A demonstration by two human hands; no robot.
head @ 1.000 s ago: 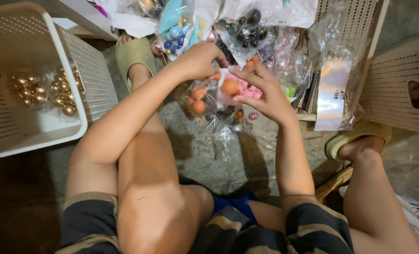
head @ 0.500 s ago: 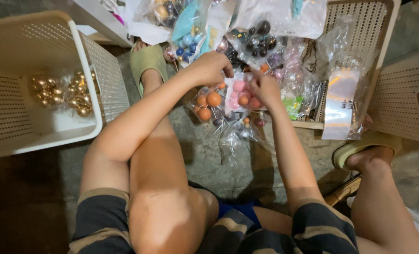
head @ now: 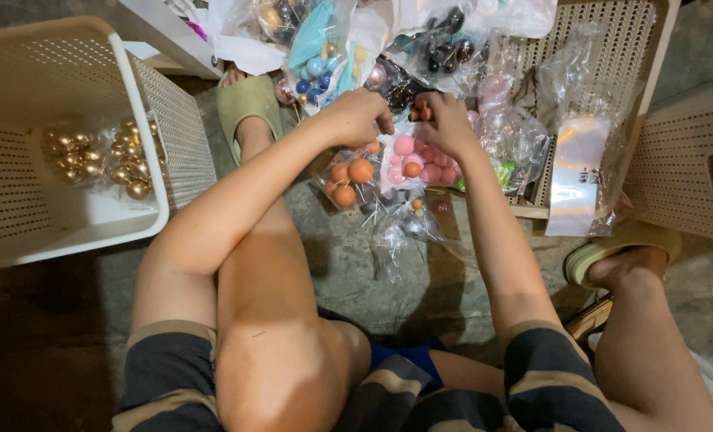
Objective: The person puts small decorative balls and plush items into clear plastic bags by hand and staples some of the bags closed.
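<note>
Head view: left hand [head: 362, 114] and right hand [head: 446, 120] pinching small beads together above clear bags [head: 388, 168] of orange and pink balls on floor [head: 348, 272] between knees. Some bags filled; gold balls [head: 100, 160] lying in left basket [head: 140, 120]; many packets unsorted.

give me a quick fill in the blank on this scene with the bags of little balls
1. The white basket at the left holds bags of ____-coloured balls.
2. The left hand and the right hand meet above a clear bag of orange and ____ balls.
3. The foot beside the white basket wears a ____ slipper.

Missing words: gold; pink; green
</note>
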